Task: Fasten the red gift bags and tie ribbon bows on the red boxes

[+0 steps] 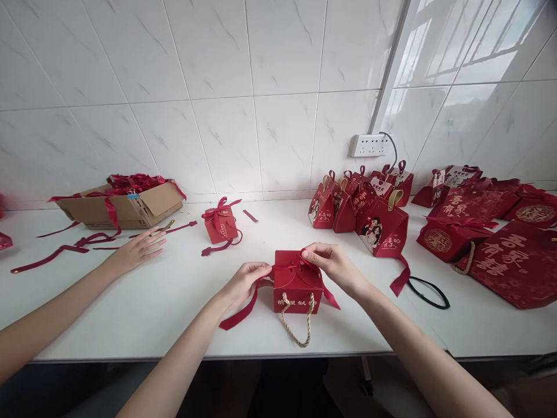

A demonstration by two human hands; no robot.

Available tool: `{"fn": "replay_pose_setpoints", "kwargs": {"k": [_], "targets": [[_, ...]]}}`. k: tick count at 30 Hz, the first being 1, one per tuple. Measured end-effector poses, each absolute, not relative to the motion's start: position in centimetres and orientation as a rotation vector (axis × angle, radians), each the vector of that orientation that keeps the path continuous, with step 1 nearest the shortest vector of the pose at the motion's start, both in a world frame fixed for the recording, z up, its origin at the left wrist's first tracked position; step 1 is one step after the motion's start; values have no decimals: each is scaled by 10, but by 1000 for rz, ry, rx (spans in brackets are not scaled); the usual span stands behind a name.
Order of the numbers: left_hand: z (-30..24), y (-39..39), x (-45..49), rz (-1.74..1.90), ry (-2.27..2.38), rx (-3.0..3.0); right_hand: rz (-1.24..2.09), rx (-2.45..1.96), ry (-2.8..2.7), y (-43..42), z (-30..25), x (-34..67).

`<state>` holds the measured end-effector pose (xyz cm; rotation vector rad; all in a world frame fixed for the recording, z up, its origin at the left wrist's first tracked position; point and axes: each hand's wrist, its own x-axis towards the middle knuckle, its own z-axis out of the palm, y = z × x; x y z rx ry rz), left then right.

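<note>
A red gift box (297,290) with gold lettering stands upright in front of me, a gold rope handle (296,339) hanging down its near side. Red ribbon (285,267) runs across its top. My left hand (246,281) pinches the ribbon at the box's left edge, and a long tail (242,313) droops from there to the table. At the top right corner my right hand (333,262) grips the other part of the ribbon between thumb and finger. Another ribbon end (331,295) sticks out on the box's right side.
Another person's hand (141,247) reaches in at left, near loose ribbon strips (82,242) and a cardboard box (130,208) of ribbons. A small bowed box (221,223) stands behind. At right are several red gift boxes (383,229), a black hair tie (429,292) and larger red boxes (513,261).
</note>
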<state>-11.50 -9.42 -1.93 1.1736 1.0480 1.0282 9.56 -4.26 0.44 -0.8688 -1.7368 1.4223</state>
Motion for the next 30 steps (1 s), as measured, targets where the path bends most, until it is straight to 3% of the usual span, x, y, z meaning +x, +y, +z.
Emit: {"fn": "replay_pose_setpoints", "kwargs": {"k": [10, 22, 30], "targets": [[10, -99, -126, 849, 1317, 1259, 1043, -982, -1937, -48, 4, 84], [73, -103, -107, 363, 1991, 1954, 987, -1075, -1918, -48, 4, 79], [87, -92, -80, 373, 1598, 2361, 1021, -1072, -1861, -50, 6, 78]]}}
